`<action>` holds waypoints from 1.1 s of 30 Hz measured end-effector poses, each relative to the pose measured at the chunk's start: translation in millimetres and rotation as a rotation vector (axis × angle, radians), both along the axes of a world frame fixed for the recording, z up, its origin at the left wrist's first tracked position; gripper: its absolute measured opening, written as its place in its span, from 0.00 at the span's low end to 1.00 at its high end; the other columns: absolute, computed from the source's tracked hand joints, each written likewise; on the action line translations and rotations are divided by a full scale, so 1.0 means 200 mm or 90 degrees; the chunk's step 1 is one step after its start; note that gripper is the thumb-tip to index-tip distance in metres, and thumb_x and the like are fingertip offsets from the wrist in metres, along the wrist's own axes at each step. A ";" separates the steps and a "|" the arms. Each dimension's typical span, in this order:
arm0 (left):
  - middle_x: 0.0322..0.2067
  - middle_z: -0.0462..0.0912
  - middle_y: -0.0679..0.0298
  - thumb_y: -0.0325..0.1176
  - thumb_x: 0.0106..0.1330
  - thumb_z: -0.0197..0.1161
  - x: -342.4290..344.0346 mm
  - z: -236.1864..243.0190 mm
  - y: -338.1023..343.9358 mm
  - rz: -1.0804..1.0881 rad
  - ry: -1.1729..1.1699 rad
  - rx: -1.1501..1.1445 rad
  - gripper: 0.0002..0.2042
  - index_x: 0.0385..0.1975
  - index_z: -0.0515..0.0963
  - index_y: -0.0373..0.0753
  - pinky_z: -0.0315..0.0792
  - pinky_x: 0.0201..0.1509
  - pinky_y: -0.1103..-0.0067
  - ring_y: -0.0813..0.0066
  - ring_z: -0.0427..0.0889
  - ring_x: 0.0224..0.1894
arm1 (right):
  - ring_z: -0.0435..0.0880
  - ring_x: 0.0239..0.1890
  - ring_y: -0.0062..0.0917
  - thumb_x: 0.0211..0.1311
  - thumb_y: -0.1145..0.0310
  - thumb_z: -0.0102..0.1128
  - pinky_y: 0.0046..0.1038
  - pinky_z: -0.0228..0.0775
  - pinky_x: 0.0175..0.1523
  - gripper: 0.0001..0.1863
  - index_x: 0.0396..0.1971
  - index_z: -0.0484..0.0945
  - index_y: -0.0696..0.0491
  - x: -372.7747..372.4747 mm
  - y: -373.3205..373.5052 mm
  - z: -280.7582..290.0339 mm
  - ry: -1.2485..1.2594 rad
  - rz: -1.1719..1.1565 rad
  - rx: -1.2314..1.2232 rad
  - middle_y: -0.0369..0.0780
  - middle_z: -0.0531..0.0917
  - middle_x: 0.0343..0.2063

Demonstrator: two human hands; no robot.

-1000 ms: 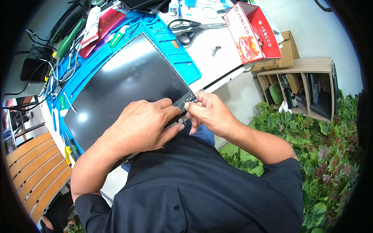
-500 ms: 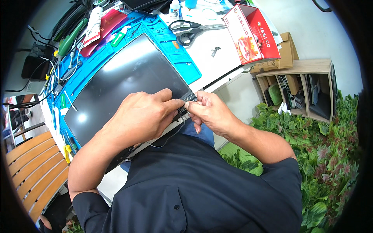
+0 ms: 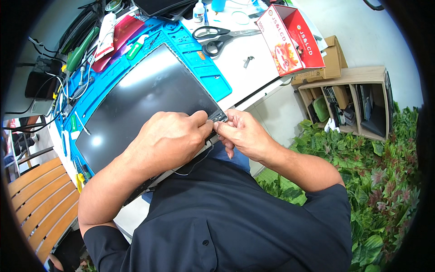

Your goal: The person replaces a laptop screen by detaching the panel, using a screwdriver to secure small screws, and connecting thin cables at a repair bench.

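Observation:
A dark, glossy laptop screen lies tilted on the table's near edge, its lower side toward my lap. My left hand bends over the screen's lower right part, fingers curled into a pinch; what is between the fingertips is hidden. At that same corner, my right hand grips the screen's edge between thumb and fingers. The thumbs and fingertips of both hands nearly meet there, beside a small strip with tiny parts. A thin grey cable loops below the edge, near my shirt.
Under the screen spreads a blue work mat. Black-handled scissors, a small dark metal part and a red-and-white box lie beyond it. Tools and cables crowd the left. A wooden chair stands left, a shelf right.
My left fingers have curled in more and shifted slightly at the corner. The right hand stays at the edge, nearly unmoved. The view has tilted a little.

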State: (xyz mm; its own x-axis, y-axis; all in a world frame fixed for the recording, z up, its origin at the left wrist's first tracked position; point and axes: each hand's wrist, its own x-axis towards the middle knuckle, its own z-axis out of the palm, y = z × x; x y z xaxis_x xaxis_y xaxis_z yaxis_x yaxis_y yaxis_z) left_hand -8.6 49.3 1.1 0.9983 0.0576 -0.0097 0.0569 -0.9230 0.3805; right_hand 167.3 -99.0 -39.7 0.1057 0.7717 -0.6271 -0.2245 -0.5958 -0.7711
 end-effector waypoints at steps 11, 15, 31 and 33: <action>0.28 0.77 0.63 0.30 0.60 0.70 0.02 -0.02 0.02 0.025 -0.031 -0.033 0.11 0.43 0.86 0.43 0.75 0.28 0.65 0.59 0.83 0.25 | 0.79 0.21 0.18 0.77 0.65 0.61 0.26 0.78 0.24 0.12 0.41 0.76 0.61 -0.01 0.00 0.00 0.064 -0.054 0.017 0.38 0.80 0.29; 0.28 0.77 0.64 0.30 0.59 0.70 0.03 -0.03 0.03 0.036 -0.059 -0.041 0.10 0.41 0.86 0.44 0.75 0.28 0.64 0.58 0.83 0.25 | 0.79 0.22 0.19 0.77 0.66 0.61 0.27 0.79 0.24 0.12 0.41 0.76 0.61 -0.01 0.00 0.00 0.087 -0.056 0.016 0.39 0.80 0.30; 0.27 0.77 0.65 0.30 0.57 0.72 0.02 -0.02 0.06 -0.008 -0.063 -0.033 0.12 0.42 0.86 0.46 0.73 0.26 0.65 0.60 0.82 0.25 | 0.84 0.25 0.22 0.76 0.64 0.59 0.31 0.86 0.28 0.13 0.42 0.76 0.61 -0.07 -0.04 -0.02 0.186 -0.158 0.028 0.42 0.82 0.32; 0.27 0.77 0.65 0.30 0.57 0.72 0.02 -0.02 0.06 -0.010 -0.070 -0.038 0.12 0.42 0.86 0.46 0.73 0.26 0.65 0.60 0.82 0.25 | 0.85 0.25 0.23 0.75 0.63 0.60 0.31 0.86 0.28 0.14 0.41 0.76 0.61 -0.07 -0.05 -0.01 0.201 -0.166 0.014 0.43 0.82 0.32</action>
State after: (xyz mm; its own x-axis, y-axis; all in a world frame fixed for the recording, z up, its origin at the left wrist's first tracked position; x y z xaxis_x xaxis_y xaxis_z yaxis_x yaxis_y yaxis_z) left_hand -4.2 62.3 -3.3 0.9943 0.0447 0.0966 -0.0021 -0.8990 0.4379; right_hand 153.0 -109.0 -41.5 0.1042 0.7583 -0.6435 -0.5934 -0.4718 -0.6521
